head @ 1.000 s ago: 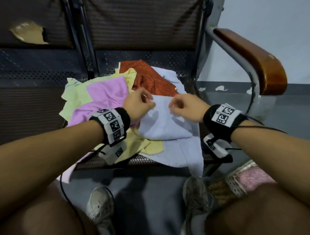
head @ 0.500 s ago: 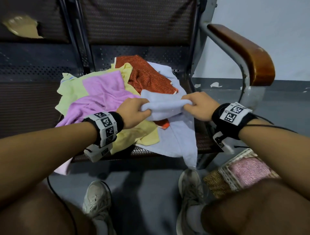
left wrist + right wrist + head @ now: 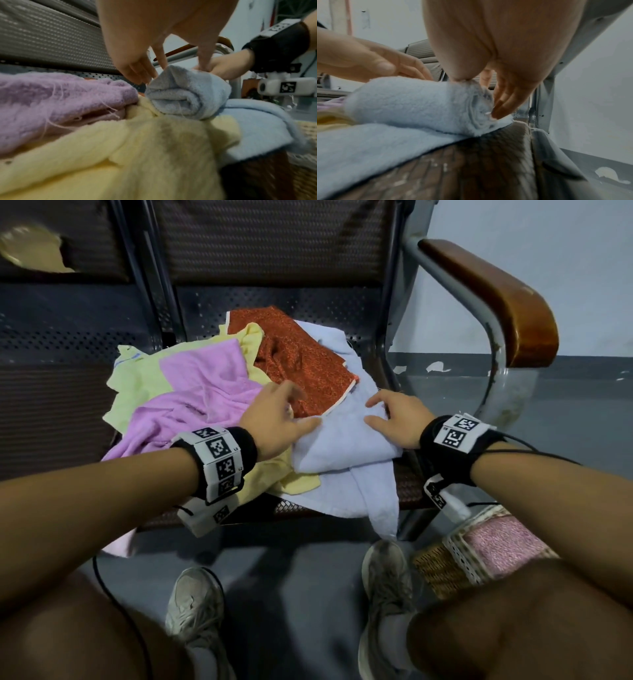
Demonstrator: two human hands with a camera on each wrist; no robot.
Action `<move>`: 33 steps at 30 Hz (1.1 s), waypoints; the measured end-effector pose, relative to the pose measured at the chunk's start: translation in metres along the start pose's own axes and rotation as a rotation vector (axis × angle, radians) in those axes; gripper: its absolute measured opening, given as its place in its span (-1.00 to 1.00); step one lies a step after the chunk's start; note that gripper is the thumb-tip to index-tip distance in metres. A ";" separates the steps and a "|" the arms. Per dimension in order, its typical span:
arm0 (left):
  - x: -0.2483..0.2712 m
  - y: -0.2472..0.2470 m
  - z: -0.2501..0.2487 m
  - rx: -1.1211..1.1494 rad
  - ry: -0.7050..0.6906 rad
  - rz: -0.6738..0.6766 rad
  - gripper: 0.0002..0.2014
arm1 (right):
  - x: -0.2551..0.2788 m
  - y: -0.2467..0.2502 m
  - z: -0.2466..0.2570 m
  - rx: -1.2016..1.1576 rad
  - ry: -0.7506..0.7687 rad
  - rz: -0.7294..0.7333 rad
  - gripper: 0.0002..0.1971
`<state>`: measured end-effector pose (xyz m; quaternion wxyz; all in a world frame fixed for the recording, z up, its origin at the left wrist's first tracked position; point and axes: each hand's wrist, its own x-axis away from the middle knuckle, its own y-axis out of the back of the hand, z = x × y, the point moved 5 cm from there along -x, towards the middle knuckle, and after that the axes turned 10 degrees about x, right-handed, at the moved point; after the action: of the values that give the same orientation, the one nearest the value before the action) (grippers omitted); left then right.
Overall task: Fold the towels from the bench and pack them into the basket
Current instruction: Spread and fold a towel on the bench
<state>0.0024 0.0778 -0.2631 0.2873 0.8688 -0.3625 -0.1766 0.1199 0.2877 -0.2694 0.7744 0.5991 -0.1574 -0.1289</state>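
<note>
A light blue towel (image 3: 342, 446) lies folded over on the front of the bench seat (image 3: 409, 484), its lower part hanging off the edge. My left hand (image 3: 279, 414) rests on its left edge with fingers straight and thumb on the cloth. My right hand (image 3: 387, 414) presses on its right side with fingers spread. The left wrist view shows the blue towel (image 3: 185, 97) as a thick fold under my fingertips. In the right wrist view my thumb pushes down on the blue towel (image 3: 412, 100). A wicker basket (image 3: 459, 546) holding a pink towel (image 3: 503, 546) stands on the floor at the right.
Behind the blue towel lie a lilac towel (image 3: 205, 398), a yellow towel (image 3: 137, 378) and an orange-red towel (image 3: 301, 364), all unfolded. A wooden armrest (image 3: 496, 299) on a metal frame bounds the seat's right side. My shoes (image 3: 195, 601) stand under the bench's front edge.
Both hands gripped the bunched blue towel half a second ago. They have now laid it on the seat and their fingers have straightened onto it.
</note>
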 end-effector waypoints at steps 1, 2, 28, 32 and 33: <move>0.001 -0.006 -0.003 -0.017 -0.053 0.090 -0.43 | -0.001 0.001 0.002 0.030 0.010 -0.009 -0.62; 0.005 -0.014 -0.002 -0.047 -0.076 0.184 -0.32 | -0.001 0.004 0.006 0.068 0.023 -0.026 -0.62; 0.046 0.002 -0.055 0.841 0.216 0.299 -0.63 | 0.056 0.052 0.070 -1.066 -0.116 0.162 -0.63; 0.046 -0.017 -0.081 0.705 0.118 0.367 -0.81 | 0.074 0.070 0.049 -1.118 -0.159 0.095 -0.47; 0.046 -0.027 -0.088 0.673 0.093 0.403 -0.86 | 0.078 0.073 0.040 -1.125 -0.167 0.083 -0.49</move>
<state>0.0937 0.0922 -0.2164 0.0316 0.8330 -0.5499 0.0516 0.1764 0.2397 -0.1821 0.9635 0.0754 -0.1486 -0.2094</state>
